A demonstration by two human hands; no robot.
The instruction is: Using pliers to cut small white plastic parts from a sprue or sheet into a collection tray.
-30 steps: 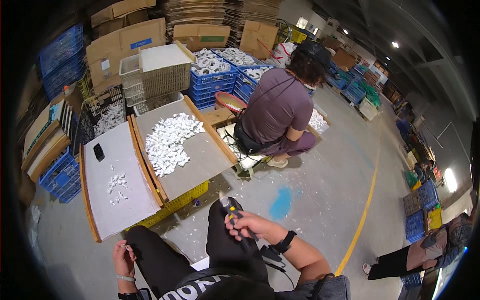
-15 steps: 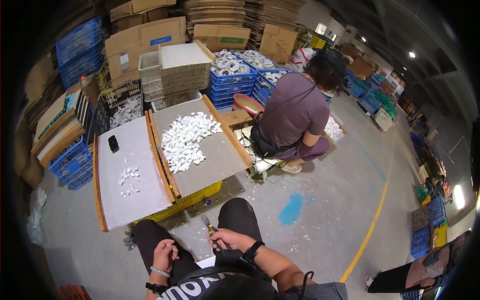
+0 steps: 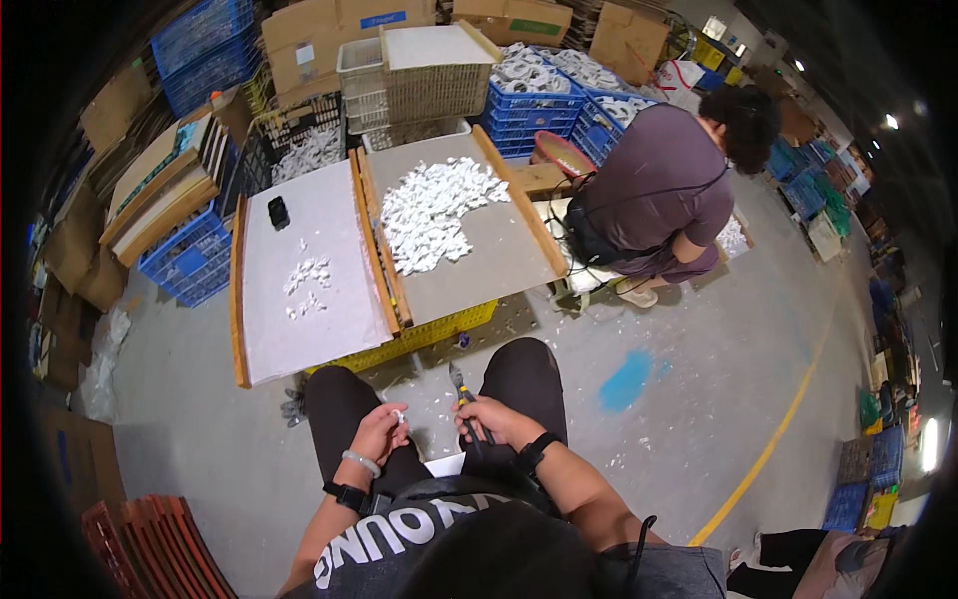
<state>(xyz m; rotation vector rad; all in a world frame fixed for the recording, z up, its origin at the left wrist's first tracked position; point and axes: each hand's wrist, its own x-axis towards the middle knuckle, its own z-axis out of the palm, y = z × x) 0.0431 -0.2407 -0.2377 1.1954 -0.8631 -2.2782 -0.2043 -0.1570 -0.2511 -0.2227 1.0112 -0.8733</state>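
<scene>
Over my lap, my left hand [image 3: 379, 432] pinches a small white piece [image 3: 398, 415] between thumb and fingers. To its right, my right hand [image 3: 489, 420] is wrapped round diagonal-cutting pliers [image 3: 462, 391] with black and yellow handles. Their jaws point up and away from me, between my knees, apart from the white piece. Ahead, a grey board [image 3: 494, 262] with wooden side strips carries a large heap of small white parts [image 3: 431, 215]. The pale board [image 3: 324, 344] to its left bears a few scattered white parts [image 3: 307, 275] and a black object [image 3: 278, 213].
Under the boards is a yellow crate [image 3: 439, 330]. A co-worker [image 3: 654, 190] sits at the right, turned away. Blue crates [image 3: 534, 105] of white-grey parts stand behind, beside a stacked beige basket [image 3: 429, 85]. Reddish-brown slats [image 3: 160, 544] lie at lower left; another person [image 3: 798, 569] appears at lower right.
The view has shifted, so the boards sit farther right and higher. My left hand has turned, and the white piece shows more plainly at its fingertips. My right hand keeps the pliers.
</scene>
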